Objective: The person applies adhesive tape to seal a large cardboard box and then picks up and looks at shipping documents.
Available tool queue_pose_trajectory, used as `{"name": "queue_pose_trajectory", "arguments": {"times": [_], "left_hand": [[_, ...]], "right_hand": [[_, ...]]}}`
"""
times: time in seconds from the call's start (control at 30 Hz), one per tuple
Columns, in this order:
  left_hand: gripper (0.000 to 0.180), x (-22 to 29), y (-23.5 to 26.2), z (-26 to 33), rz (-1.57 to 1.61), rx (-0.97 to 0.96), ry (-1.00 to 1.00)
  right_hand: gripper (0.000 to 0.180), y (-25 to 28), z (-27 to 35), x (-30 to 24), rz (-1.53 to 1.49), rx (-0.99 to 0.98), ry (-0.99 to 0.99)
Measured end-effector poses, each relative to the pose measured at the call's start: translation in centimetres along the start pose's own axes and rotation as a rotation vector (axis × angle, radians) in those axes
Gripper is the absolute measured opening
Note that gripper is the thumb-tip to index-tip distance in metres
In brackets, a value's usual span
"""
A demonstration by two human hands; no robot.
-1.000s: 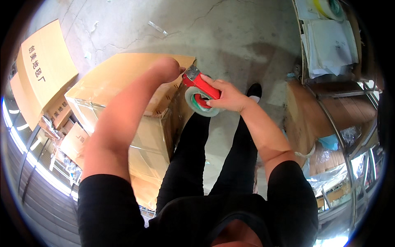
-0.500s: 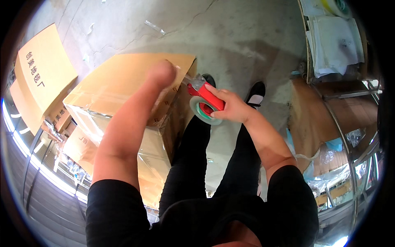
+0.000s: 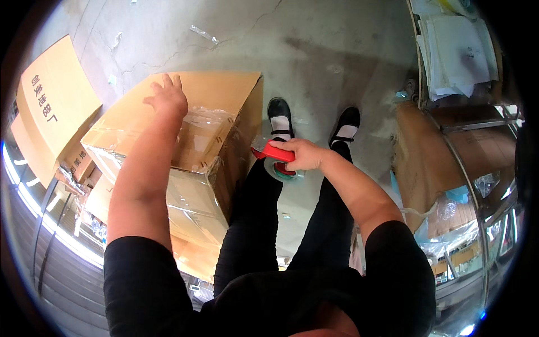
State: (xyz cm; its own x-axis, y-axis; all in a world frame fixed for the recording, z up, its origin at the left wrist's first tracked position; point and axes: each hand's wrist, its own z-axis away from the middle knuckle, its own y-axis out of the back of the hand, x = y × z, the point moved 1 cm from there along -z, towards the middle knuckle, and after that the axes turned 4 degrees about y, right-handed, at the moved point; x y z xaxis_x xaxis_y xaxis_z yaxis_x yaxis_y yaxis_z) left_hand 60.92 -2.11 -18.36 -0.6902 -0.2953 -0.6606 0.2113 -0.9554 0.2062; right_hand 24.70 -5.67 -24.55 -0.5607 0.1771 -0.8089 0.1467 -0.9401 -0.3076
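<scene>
1 box [image 3: 224, 84], at L: clear tape [image 3: 208, 116] on top & side; any left to do, can't tell.
1 red dispenser [image 3: 277, 151], gripped in R hand [image 3: 306, 154], nr box.
L hand [image 3: 169, 102]: fingers spread, over box top, contact unclear.

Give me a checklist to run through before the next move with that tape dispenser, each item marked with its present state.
1. Right hand gripping the red tape dispenser: ok.
2. Left hand free of tools, fingers spread over the carton: ok.
3. Left palm pressing on the carton's top: cannot tell; the underside is hidden.
4. Clear tape on the carton's top lying smooth: not ok; it looks wrinkled.
5. No tape strand between dispenser and carton: cannot tell; clear tape barely shows there.
6. Both black shoes clear of the carton: ok.
</scene>
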Motion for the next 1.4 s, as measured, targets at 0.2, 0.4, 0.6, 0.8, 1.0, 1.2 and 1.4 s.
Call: {"name": "queue_pose_trajectory", "arguments": {"times": [0.2, 0.4, 0.6, 0.8, 1.0, 1.2, 1.4], "left_hand": [[0.066, 9.4, -1.1, 6.2, 0.158, 0.029, -0.559], [0.085, 11.8, -2.8, 9.3, -0.691, -0.195, -1.061], [0.08, 10.1, -4.5, 8.6, -0.655, -0.107, -1.184], [0.107, 10.6, -5.1, 9.0, -0.812, -0.146, -1.109], [0.091, 10.5, -5.2, 9.8, -0.964, -0.296, -1.216], [0.069, 11.2, -4.7, 10.7, -1.165, -0.387, -1.191], [0.064, 11.2, -4.5, 10.5, -1.087, -0.268, -1.266]], "right_hand": [[0.083, 0.8, -2.5, -0.9, 0.029, -0.079, 0.001], [0.084, 0.7, -0.8, -1.5, 0.053, -0.109, -0.062], [0.084, -0.2, 4.6, -2.3, 0.051, 0.014, -0.071], [0.083, -0.5, 3.5, -3.4, 0.223, -0.158, -0.243], [0.06, 1.3, -8.8, -5.3, 0.394, -0.452, -0.223], [0.039, 3.2, -10.6, -9.1, -0.032, -0.706, -0.782], [0.038, 5.3, -4.5, -1.4, -0.218, -0.363, -0.885]]}}
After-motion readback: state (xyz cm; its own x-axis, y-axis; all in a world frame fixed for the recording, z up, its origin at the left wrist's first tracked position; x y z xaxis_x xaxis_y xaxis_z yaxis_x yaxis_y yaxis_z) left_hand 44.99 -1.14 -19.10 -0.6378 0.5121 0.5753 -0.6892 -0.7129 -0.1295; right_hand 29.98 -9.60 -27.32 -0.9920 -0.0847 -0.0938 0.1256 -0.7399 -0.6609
